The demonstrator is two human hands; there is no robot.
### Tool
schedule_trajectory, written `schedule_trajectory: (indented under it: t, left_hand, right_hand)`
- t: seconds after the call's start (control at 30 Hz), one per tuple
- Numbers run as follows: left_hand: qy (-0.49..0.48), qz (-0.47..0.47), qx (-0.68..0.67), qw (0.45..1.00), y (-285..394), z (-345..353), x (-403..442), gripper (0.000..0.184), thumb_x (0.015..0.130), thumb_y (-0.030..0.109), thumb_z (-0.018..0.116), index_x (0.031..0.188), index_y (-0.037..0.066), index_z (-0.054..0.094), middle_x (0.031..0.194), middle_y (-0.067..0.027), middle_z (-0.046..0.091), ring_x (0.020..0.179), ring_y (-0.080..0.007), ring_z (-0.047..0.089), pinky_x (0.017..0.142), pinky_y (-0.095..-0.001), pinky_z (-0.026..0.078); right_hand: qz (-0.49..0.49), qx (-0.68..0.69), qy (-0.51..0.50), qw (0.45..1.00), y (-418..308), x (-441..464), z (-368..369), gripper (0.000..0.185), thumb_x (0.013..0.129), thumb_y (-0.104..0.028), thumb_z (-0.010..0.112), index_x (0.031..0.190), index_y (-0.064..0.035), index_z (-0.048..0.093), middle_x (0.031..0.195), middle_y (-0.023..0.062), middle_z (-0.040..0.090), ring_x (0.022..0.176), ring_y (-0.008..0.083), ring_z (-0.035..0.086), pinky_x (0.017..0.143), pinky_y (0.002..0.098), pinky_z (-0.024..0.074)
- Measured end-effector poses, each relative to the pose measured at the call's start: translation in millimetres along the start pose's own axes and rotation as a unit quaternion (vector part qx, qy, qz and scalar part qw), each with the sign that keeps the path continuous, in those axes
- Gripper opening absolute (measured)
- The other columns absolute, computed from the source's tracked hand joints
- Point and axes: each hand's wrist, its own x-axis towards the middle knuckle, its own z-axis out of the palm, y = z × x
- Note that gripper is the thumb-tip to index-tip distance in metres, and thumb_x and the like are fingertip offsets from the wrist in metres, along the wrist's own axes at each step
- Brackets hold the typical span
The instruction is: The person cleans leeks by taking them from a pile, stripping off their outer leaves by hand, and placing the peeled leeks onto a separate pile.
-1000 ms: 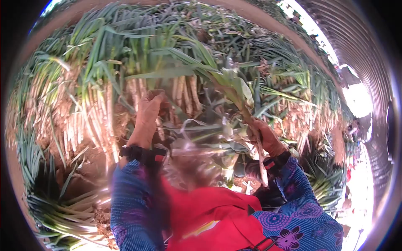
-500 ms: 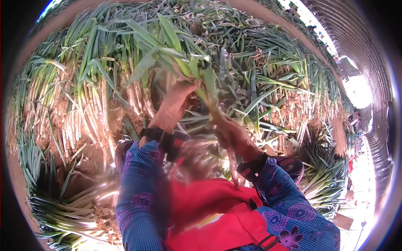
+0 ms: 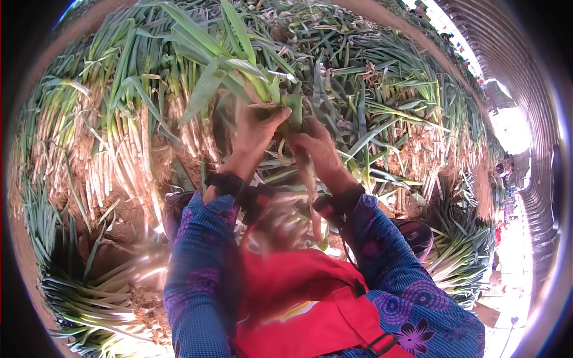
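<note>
Held upright in front of me is a leek [image 3: 253, 80], its broad green leaves fanning up and to the left. My left hand [image 3: 255, 136] pinches it where the leaves spread from the stalk. Close beside it on the right, my right hand [image 3: 319, 149] is closed around the upper stalk, near a short folded-back leaf. The pale lower stalk [image 3: 310, 185] hangs below my right hand toward my lap. The fingertips of both hands are partly hidden by the leaves.
Rows of piled leeks [image 3: 128, 137] with roots toward me fill the left and far side. Another heap [image 3: 412, 137] lies at the right. Loose leeks [image 3: 98, 301] lie at the lower left, more [image 3: 456, 256] at the lower right. A red apron [image 3: 298, 292] covers my lap.
My right hand has moved up the stalk and now sits close to my left hand. The lower stalk has shifted slightly left. My left hand keeps its hold near the leaves.
</note>
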Motion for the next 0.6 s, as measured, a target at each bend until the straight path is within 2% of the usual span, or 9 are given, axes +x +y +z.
schedule_trajectory:
  t: [0.03,0.13,0.23,0.27,0.37,0.47,0.53,0.57,0.6]
  left_hand:
    - [-0.002,-0.021,0.025,0.999,2,-1,1,0.022,0.082,0.006,0.071,0.101,-0.003,0.066,0.087,-0.007,0.068,0.069,-0.0142,0.064,0.053,-0.0239,0.052]
    - [-0.014,0.027,-0.008,1.0,-7,-3,4,0.034,0.078,0.019,0.078,0.105,0.006,0.061,0.092,-0.0053,0.067,0.075,-0.0155,0.064,0.052,-0.0286,0.052]
    - [0.019,0.058,0.001,0.998,-6,-2,4,0.034,0.078,0.021,0.078,0.102,0.005,0.061,0.089,-0.0057,0.066,0.072,-0.0155,0.064,0.051,-0.028,0.052]
    - [0.03,0.021,0.002,0.999,-2,-2,2,0.034,0.078,0.021,0.078,0.101,0.004,0.061,0.088,-0.0058,0.066,0.071,-0.0155,0.064,0.051,-0.0278,0.051]
    - [0.057,-0.065,0.007,0.996,7,-3,-6,0.034,0.078,0.023,0.078,0.1,0.004,0.061,0.085,-0.0061,0.065,0.068,-0.0154,0.063,0.05,-0.0275,0.05]
    - [0.074,-0.074,0.027,0.994,-2,-8,-3,0.034,0.078,0.024,0.079,0.099,0.004,0.061,0.083,-0.0061,0.065,0.067,-0.0152,0.062,0.049,-0.0273,0.05]
    - [0.086,-0.058,0.05,0.993,-4,-16,1,0.034,0.078,0.024,0.079,0.099,0.005,0.061,0.082,-0.0057,0.064,0.065,-0.0152,0.062,0.049,-0.0273,0.05]
    - [0.083,-0.062,0.017,0.994,3,-19,0,0.032,0.078,0.024,0.078,0.097,0.005,0.061,0.079,-0.0045,0.064,0.061,-0.0152,0.061,0.049,-0.0273,0.05]
    - [0.106,-0.065,0.015,0.992,7,-19,1,0.032,0.078,0.024,0.079,0.097,0.006,0.061,0.079,-0.0042,0.064,0.061,-0.0153,0.061,0.048,-0.0271,0.05]
  right_hand:
    - [0.01,-0.001,-0.003,1.0,-4,1,-1,0.035,0.08,-0.016,0.064,0.108,0.0001,0.052,0.08,0.0034,0.056,0.066,0.0096,0.051,0.057,0.0222,0.04]
    - [0.016,-0.004,-0.012,1.0,-5,6,-2,0.033,0.079,-0.016,0.064,0.105,-0.0008,0.051,0.08,0.0038,0.057,0.066,0.01,0.052,0.057,0.0227,0.0407]
    - [-0.009,0.032,0.0,0.999,-4,7,4,0.028,0.079,-0.015,0.064,0.101,-0.0015,0.052,0.08,0.0047,0.058,0.066,0.011,0.053,0.057,0.0244,0.0417]
    - [-0.019,0.05,0.008,0.999,-2,6,8,0.027,0.079,-0.014,0.064,0.1,-0.0016,0.053,0.08,0.0051,0.059,0.067,0.0114,0.054,0.057,0.0252,0.0422]
    - [-0.147,-0.112,0.053,0.981,8,4,12,0.023,0.079,-0.013,0.066,0.094,-0.0011,0.054,0.081,0.006,0.06,0.07,0.0118,0.056,0.059,0.0277,0.0444]
    - [-0.149,-0.318,0.121,0.928,4,-5,19,0.022,0.079,-0.011,0.069,0.092,-0.0004,0.054,0.083,0.0069,0.061,0.074,0.011,0.057,0.062,0.0293,0.0464]
    - [-0.239,-0.269,0.11,0.927,12,-6,22,0.023,0.08,-0.011,0.069,0.094,-0.0002,0.054,0.085,0.0073,0.063,0.074,0.0123,0.058,0.064,0.029,0.0471]
    - [-0.281,-0.244,0.106,0.922,15,-8,23,0.023,0.08,-0.011,0.07,0.094,-0.0001,0.054,0.087,0.0075,0.064,0.074,0.013,0.058,0.065,0.0289,0.0475]
    - [-0.23,-0.161,0.109,0.953,16,-9,22,0.021,0.081,-0.01,0.068,0.094,-0.0004,0.055,0.088,0.0074,0.064,0.075,0.0139,0.059,0.065,0.0287,0.0477]
